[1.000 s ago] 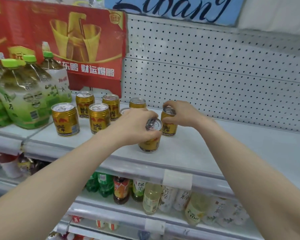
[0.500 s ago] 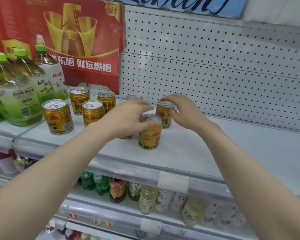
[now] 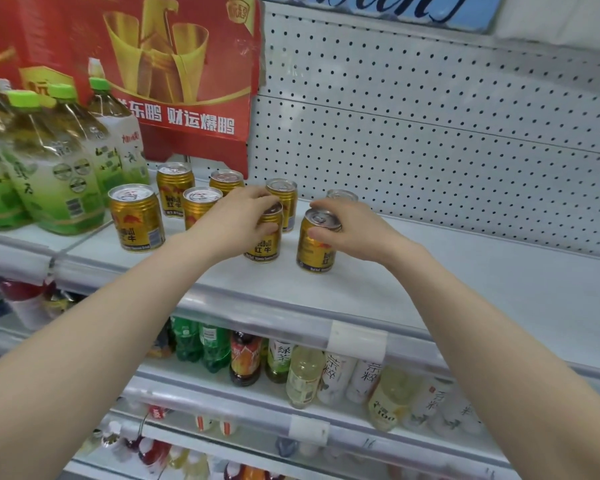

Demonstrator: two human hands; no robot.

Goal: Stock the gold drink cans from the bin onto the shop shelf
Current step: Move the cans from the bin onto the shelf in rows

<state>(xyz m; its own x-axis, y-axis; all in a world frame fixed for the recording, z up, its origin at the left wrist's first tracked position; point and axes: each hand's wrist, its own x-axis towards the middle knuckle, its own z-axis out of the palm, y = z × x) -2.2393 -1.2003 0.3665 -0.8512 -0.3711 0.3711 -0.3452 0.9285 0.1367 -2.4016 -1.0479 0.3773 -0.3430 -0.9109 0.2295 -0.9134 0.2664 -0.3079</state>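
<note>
Left hand [image 3: 236, 220]: gripping an upright gold can [image 3: 264, 242], frame centre.
Right hand [image 3: 357, 230]: gripping a neighbouring can [image 3: 314, 249] on the shelf [image 3: 430, 289].

Both bare forearms reach forward and upward from the lower corners of the view, converging toward the middle. The left hand [image 3: 238, 221] is palm-down with fingers curled forward and thumb tucked under, closed around the top of a gold can [image 3: 264, 237]. The right hand [image 3: 355, 230] is turned inward, its fingers and thumb wrapped around the rim of another gold can [image 3: 316, 245].
</note>
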